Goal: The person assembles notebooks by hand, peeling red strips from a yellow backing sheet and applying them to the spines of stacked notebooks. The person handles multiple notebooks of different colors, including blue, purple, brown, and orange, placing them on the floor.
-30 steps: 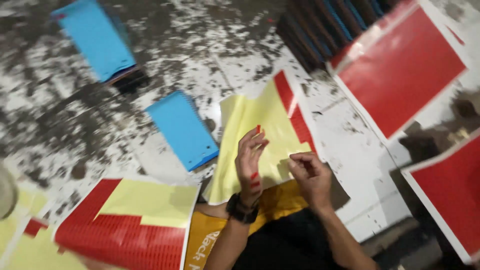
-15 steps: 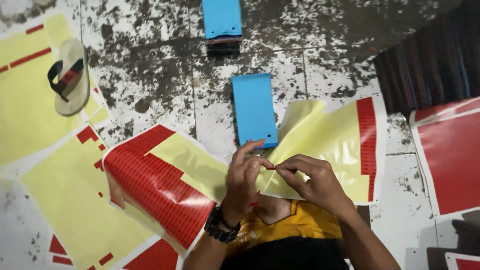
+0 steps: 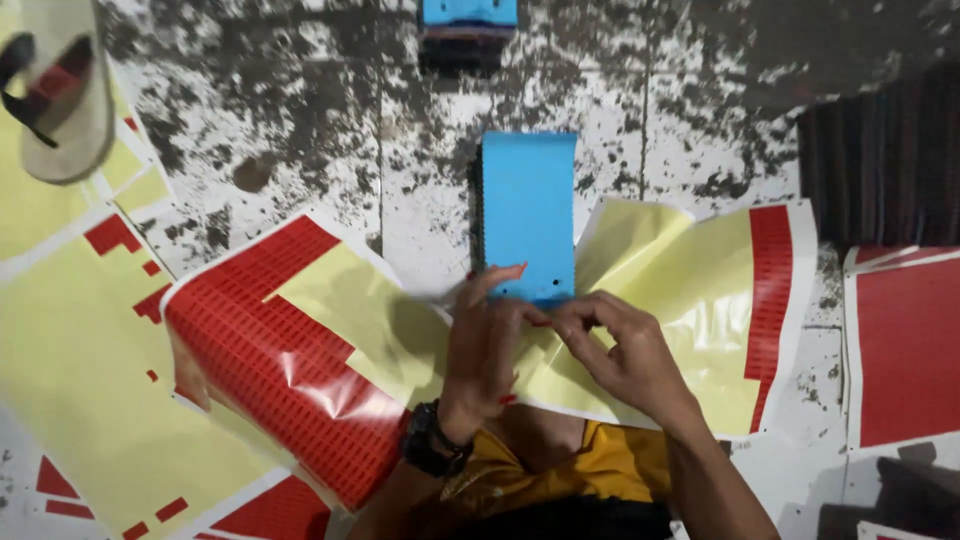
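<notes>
Both hands are working at the near end of a blue booklet-like stack (image 3: 527, 212) lying on the speckled floor (image 3: 300, 110). The left hand (image 3: 483, 350) is resting its fingers against the stack's lower edge, a red-painted fingertip touching the blue cover; its grip is loosely curled, and I cannot tell whether it is holding anything. The right hand (image 3: 622, 352) is pinching thumb and forefinger tightly together just below that same edge — a narrow grip, though whatever sits between the fingertips is too small to make out. A black wristwatch (image 3: 432, 442) is sitting on the left wrist.

Directly under both hands, a yellow backing sheet (image 3: 690, 320) is curling upward, with 1 strip of red stickers remaining along its far right side. Left of the grips, a sheet of red stickers (image 3: 285, 370) is lying partly peeled, its yellow backing folded over. Further left, a larger yellow sheet (image 3: 70, 380) is spread flat. Beyond the stack, a second blue stack (image 3: 468, 14) is showing at the top edge — and a sandal (image 3: 55, 85) is lying at the far left.
</notes>
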